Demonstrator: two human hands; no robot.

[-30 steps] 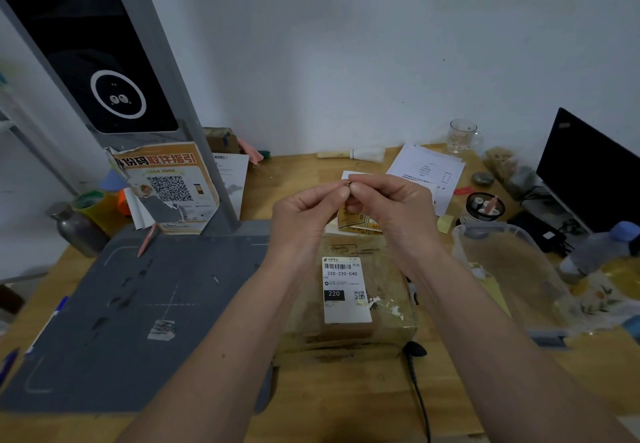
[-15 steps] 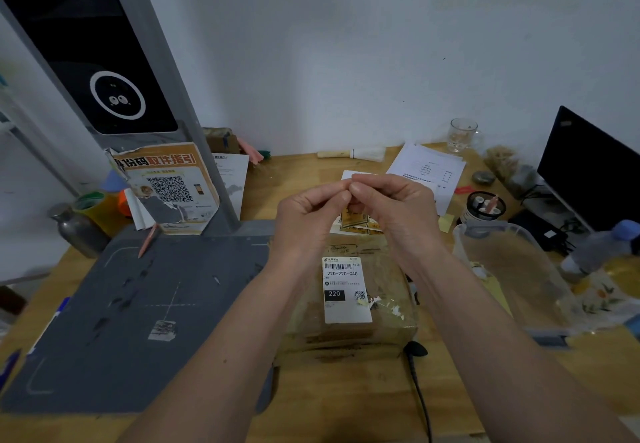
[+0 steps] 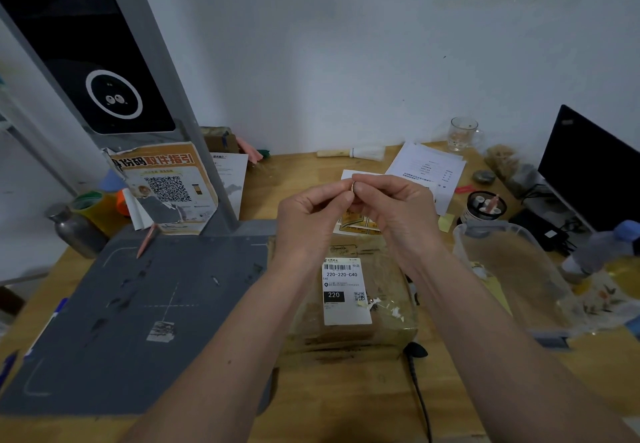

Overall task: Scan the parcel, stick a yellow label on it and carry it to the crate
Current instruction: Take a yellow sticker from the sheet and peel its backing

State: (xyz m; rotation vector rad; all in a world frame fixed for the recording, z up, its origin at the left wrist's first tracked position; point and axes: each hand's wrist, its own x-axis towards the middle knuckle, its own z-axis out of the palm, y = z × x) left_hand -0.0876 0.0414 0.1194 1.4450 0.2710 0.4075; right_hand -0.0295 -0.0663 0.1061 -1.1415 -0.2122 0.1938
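Head view, looking down at a wooden desk (image 3: 346,404), with the parcel (image 3: 349,307) near its middle as the landmark. Left of the parcel lies a grey scanner mat (image 3: 131,307), and a grey post (image 3: 166,96) with a dark screen rises behind it. Above the far edge of the parcel, the left hand (image 3: 311,221) and the right hand (image 3: 394,214) meet, fingertips pinched together on something small; it may be a label being peeled, but it is too tiny to name. The parcel, a brown box with a white shipping sticker (image 3: 344,290) on top, sits on the desk with its left edge at the mat. No yellow label shows on it. Right of the parcel stands a clear plastic tub (image 3: 512,269), possibly the crate. Labelling and carrying seem left to do; whether scanning is done cannot be told.
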